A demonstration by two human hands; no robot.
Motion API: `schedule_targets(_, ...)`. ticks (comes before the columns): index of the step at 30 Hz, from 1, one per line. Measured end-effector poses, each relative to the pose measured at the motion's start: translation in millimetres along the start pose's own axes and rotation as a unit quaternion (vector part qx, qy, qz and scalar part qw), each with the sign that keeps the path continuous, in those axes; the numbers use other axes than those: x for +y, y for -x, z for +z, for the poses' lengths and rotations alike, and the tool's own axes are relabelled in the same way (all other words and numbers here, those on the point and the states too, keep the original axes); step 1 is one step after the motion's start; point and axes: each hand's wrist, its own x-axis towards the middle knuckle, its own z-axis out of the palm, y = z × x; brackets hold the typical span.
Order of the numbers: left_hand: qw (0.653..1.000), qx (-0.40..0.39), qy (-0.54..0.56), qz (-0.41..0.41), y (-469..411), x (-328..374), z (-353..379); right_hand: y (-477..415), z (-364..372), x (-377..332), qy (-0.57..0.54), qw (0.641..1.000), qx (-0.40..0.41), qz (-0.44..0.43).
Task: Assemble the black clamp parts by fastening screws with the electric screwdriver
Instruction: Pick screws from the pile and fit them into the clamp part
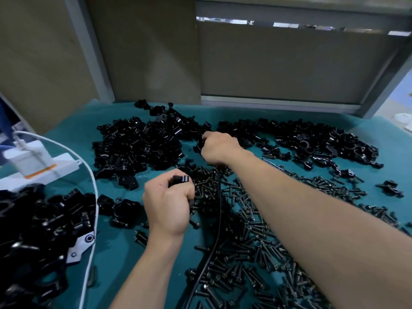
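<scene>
My left hand [167, 202] grips a black clamp part [179, 179] that sticks out above my curled fingers, over the teal mat. My right hand [218, 146] reaches further back with its fingers curled on a black clamp part [199, 145] at the gap between two piles; most of that part is hidden by the hand. A black cable [219, 210] runs from under my right hand down toward me. The electric screwdriver itself is not visible. Black screws [249, 237] lie scattered under my right forearm.
Heaps of black clamp parts lie at back left [136, 148], back right [312, 139] and front left [38, 230] on the teal mat [120, 253]. A white power strip [40, 168] with a white cable [94, 197] sits at left. Grey panels stand behind.
</scene>
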Motion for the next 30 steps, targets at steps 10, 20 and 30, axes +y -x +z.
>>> schedule_targets(10,0.997,-0.023,-0.058,-0.038,-4,-6,3,-42,-28,51,0.094,0.993,-0.058,0.048)
schedule_targets(20,0.994,-0.036,-0.081,-0.058,-3,-4,2,-32,-32,58,-0.044,0.998,-0.033,-0.021)
schedule_targets(30,0.992,-0.057,-0.095,-0.060,-1,-2,3,23,-37,58,-0.423,0.896,0.137,-0.010)
